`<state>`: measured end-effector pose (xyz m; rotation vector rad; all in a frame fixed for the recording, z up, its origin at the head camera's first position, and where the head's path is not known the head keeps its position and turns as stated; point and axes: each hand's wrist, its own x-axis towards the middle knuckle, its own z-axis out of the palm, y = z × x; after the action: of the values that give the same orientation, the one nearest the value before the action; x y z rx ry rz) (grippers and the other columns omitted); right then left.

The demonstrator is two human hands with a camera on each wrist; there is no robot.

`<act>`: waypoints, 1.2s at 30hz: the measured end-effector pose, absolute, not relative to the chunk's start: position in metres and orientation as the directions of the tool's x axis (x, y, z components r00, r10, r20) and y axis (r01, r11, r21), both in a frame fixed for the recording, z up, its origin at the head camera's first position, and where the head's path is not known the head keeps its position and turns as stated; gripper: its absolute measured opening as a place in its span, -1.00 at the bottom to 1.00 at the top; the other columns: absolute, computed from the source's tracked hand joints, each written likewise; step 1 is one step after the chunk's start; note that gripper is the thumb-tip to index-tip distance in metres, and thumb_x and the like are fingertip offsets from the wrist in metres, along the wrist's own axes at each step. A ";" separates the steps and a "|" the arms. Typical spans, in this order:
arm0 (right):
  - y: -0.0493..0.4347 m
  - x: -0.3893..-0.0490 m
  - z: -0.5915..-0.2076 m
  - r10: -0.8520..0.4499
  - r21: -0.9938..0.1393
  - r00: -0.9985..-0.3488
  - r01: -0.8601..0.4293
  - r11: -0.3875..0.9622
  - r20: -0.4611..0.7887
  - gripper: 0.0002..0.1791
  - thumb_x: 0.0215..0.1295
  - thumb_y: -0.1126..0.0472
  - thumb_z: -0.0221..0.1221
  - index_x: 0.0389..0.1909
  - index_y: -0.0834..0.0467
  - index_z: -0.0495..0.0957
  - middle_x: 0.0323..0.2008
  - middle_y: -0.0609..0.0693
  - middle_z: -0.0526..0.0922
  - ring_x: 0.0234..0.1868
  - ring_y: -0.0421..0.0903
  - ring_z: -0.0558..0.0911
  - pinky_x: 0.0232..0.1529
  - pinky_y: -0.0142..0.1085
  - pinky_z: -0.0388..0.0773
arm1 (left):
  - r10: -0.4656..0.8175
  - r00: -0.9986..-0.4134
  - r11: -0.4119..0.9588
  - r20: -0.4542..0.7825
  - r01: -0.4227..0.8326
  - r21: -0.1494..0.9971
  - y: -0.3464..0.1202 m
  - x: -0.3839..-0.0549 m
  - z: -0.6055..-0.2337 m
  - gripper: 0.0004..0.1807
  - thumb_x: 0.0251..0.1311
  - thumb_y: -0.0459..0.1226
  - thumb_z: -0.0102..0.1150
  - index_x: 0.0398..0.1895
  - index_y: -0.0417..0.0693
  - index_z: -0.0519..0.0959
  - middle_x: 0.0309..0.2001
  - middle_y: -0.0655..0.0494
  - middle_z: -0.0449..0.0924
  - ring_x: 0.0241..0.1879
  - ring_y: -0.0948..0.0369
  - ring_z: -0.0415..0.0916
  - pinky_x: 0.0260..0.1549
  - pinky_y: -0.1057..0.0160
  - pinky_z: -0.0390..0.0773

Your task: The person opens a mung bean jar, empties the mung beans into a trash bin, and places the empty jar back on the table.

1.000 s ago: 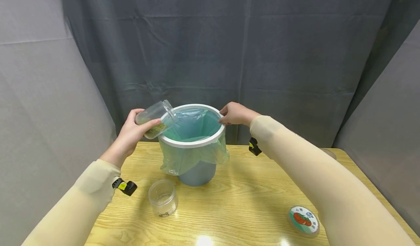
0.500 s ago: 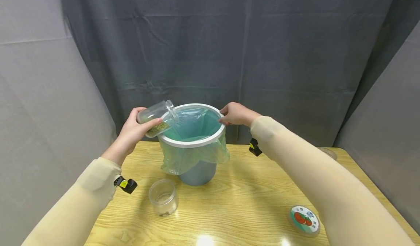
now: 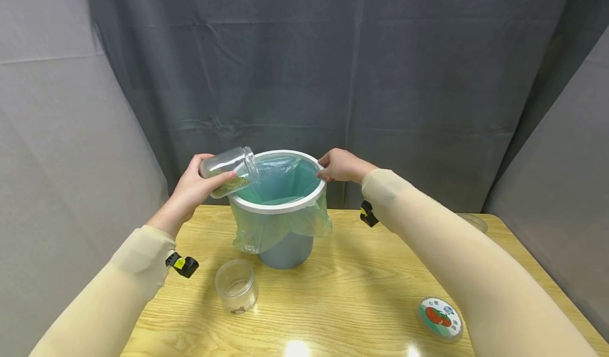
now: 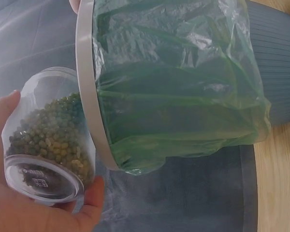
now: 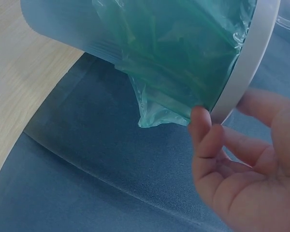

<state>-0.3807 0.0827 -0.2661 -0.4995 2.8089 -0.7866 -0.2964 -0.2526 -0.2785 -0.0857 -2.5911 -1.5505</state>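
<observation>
My left hand (image 3: 190,188) grips a clear jar (image 3: 227,164), thumb along its near side. The jar lies tilted, with its open mouth over the left rim of a trash can (image 3: 278,209). Inside, small green mung beans (image 4: 48,137) rest along the lower wall and toward the base. A thin green trash bag (image 3: 280,225) lines the can and hangs over its outside, held by the white rim ring. On the far right of that ring, my right hand (image 3: 343,165) pinches the rim between thumb and fingers, as the right wrist view also shows.
A lidless clear round container (image 3: 236,288) stands on the wooden table (image 3: 342,293) in front of the can. To the right lies a round lid with a tomato picture (image 3: 441,319). A clear disc (image 3: 473,221) sits at the back right, partly behind the right sleeve. Grey curtains surround the table.
The jar has shifted slightly right, its mouth further over the can, and its base has risen a little. My right hand has stayed on the rim.
</observation>
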 end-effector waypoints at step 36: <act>0.079 -0.382 -0.270 -0.347 -0.541 -0.935 -0.256 0.801 -0.071 -0.45 0.45 0.22 0.24 0.39 0.34 0.45 0.20 0.23 0.66 0.15 0.08 0.69 0.32 -0.03 0.53 | 0.044 -0.992 0.600 0.122 0.124 0.790 -0.252 -0.301 -0.270 0.01 0.16 0.12 0.46 0.54 0.00 0.13 0.41 -0.21 0.33 0.33 -0.12 0.37 0.25 -0.13 0.45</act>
<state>-0.3819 0.0787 -0.2700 -0.4758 2.8215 -0.8122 -0.3008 -0.2515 -0.2699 -0.1438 -2.7294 -1.3586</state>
